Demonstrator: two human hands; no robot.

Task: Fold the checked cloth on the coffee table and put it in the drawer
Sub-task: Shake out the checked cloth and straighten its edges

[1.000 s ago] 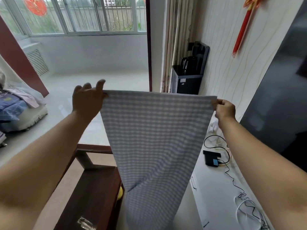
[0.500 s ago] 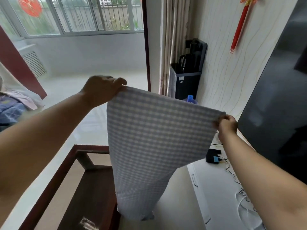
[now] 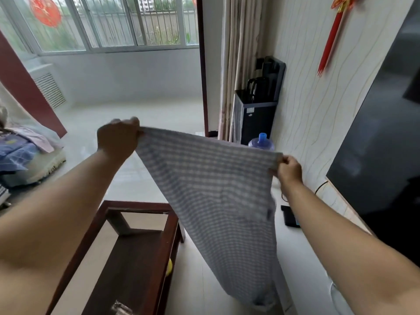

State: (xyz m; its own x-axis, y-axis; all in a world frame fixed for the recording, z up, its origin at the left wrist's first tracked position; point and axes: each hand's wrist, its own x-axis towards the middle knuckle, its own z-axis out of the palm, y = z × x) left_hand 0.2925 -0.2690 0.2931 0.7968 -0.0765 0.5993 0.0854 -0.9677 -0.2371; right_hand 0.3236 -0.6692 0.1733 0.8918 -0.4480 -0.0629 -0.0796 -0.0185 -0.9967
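Observation:
The grey-and-white checked cloth (image 3: 218, 201) hangs in the air in front of me, stretched by its top edge. My left hand (image 3: 118, 138) pinches the upper left corner, and my right hand (image 3: 289, 170) pinches the upper right corner, lower than the left. The cloth tapers down to a bunched end near the floor, right of the coffee table. The dark wooden coffee table (image 3: 127, 264) with a glass top stands below my left arm. No drawer can be made out; the cloth hides most of the white cabinet's front.
A low white TV cabinet (image 3: 302, 264) runs along the right wall with a small black box (image 3: 289, 215), cables and a dark TV screen (image 3: 381, 142) above. A water dispenser (image 3: 256, 110) and a blue-capped bottle (image 3: 261, 142) stand in the corner. Bedding lies at far left.
My left hand has closed into a fist on its corner. My right hand has dropped, so the top edge now slopes down to the right. The cloth's lower end has swung right, off the table.

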